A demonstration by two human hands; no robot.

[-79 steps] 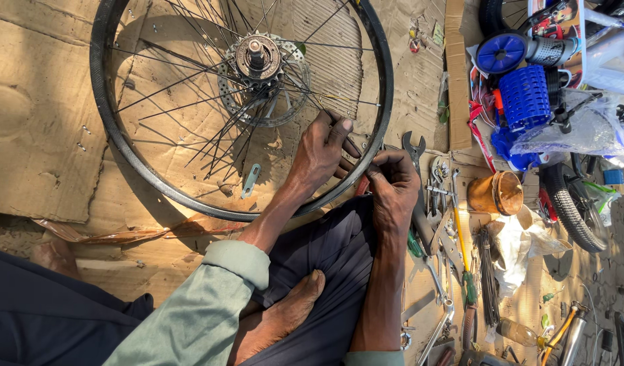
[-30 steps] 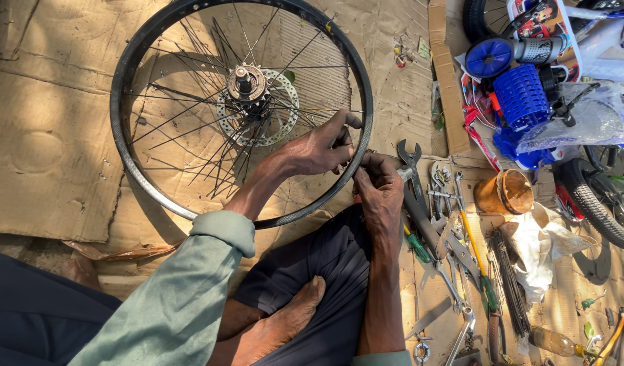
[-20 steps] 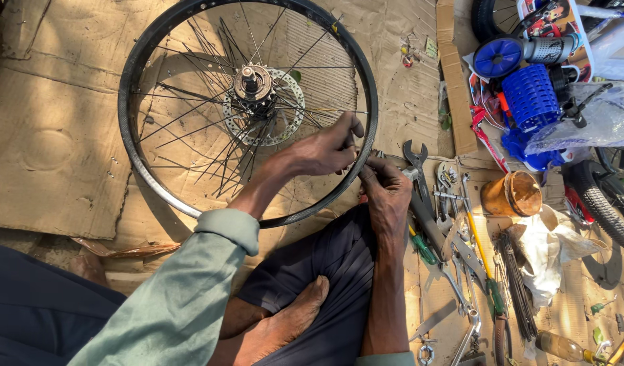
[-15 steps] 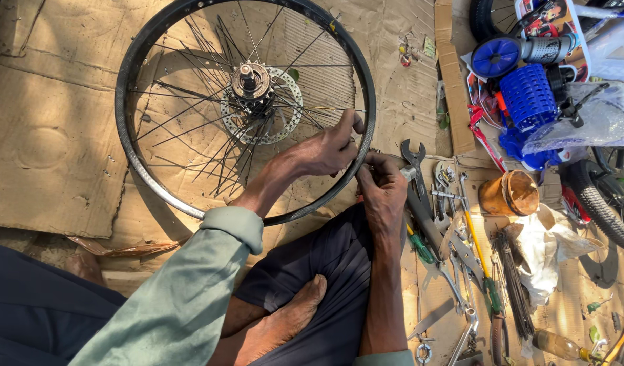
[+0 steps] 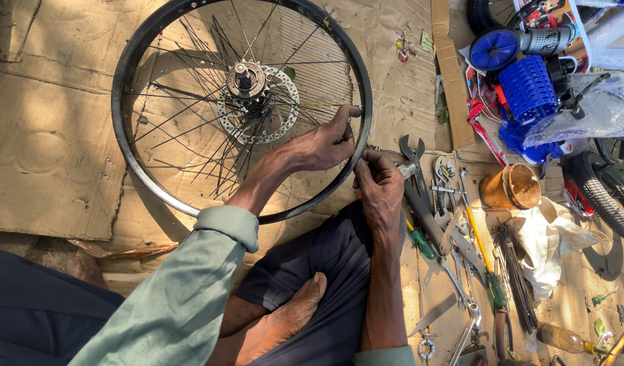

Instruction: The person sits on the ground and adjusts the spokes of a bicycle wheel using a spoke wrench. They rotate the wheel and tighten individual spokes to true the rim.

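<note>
Here, a black spoked bicycle wheel with a silver hub and disc [image 5: 241, 108] lies flat on brown cardboard sheets [image 5: 48, 156] spread on the ground. The left hand [image 5: 322, 142] reaches in over the spokes, its grip clenched on the rim's right edge. Just right of it, touching the rim from outside, the right hand [image 5: 378, 190] pinches a small silvery tool [image 5: 405, 169]. Steel spanners [image 5: 434, 210] lie scattered beyond.
</note>
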